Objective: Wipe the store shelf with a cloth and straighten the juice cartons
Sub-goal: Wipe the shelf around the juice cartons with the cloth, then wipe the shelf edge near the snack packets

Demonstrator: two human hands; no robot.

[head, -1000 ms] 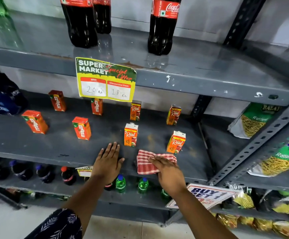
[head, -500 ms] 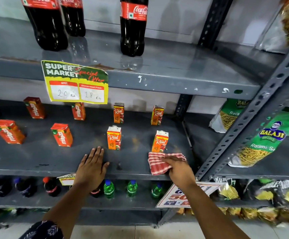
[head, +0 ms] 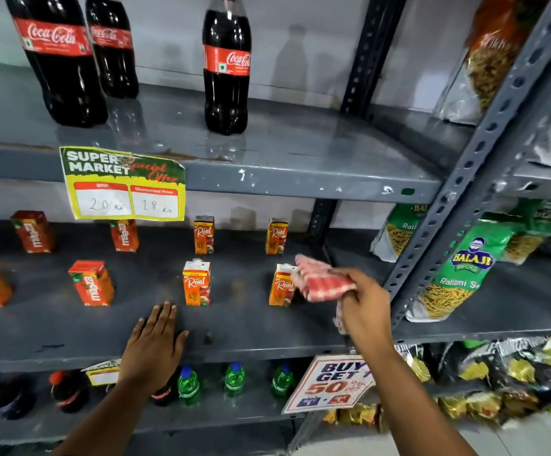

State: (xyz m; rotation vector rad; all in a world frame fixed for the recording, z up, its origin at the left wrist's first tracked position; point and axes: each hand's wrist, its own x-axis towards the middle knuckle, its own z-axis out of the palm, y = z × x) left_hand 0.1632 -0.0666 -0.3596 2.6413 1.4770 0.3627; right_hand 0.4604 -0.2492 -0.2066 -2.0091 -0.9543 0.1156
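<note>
One head-worn camera looked forward and down at close range onto the grey shelf [head: 267, 327]. It faced the rack squarely from just behind the left hand [head: 154, 345] and right hand [head: 364, 309]. No second view shared the scene.

A person's left hand [head: 153, 348] lies palm down, fingers [head: 163, 315] together and pointing away, thumb spread to the right, its bare forearm running in from below. The right hand [head: 364, 306] is raised with its back to the camera, fingers curled closed on a cloth [head: 321, 281] that bunches out past the fingertips to the left.
</note>
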